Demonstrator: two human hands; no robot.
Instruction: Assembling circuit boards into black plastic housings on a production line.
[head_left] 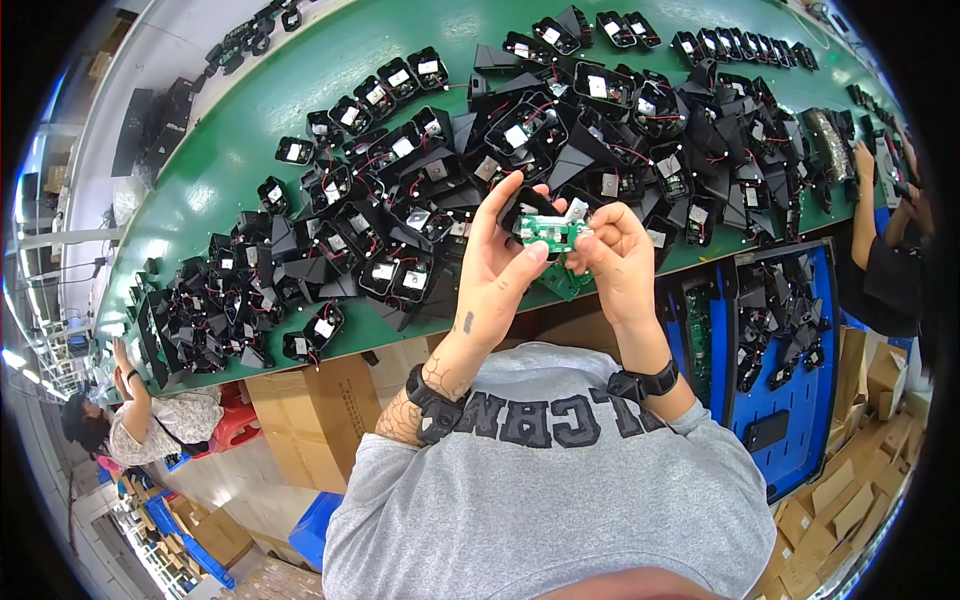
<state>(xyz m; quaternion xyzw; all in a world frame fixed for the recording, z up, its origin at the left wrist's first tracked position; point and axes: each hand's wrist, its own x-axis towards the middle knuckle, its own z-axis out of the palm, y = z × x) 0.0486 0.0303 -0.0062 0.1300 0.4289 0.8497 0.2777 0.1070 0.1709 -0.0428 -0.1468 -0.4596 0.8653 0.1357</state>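
In front of my chest, above the near edge of the table, I hold a small green circuit board (541,232). My left hand (497,272) grips its left side, thumb on the near face and index finger raised. My right hand (626,262) pinches its right end between thumb and fingers. A whitish part (575,209) sticks up near the right fingertips; its kind is unclear. Just below the hands more green circuit board (566,284) shows, partly hidden by them. Beyond lie many black plastic housings (522,136) with white-topped parts and red wires.
The green table (240,112) curves across the view. At right stands a blue tray (790,432) with black housings and a dark phone-like slab (768,431). A cardboard box (312,420) sits below the table. One person (165,420) works at far left, another (885,270) at right.
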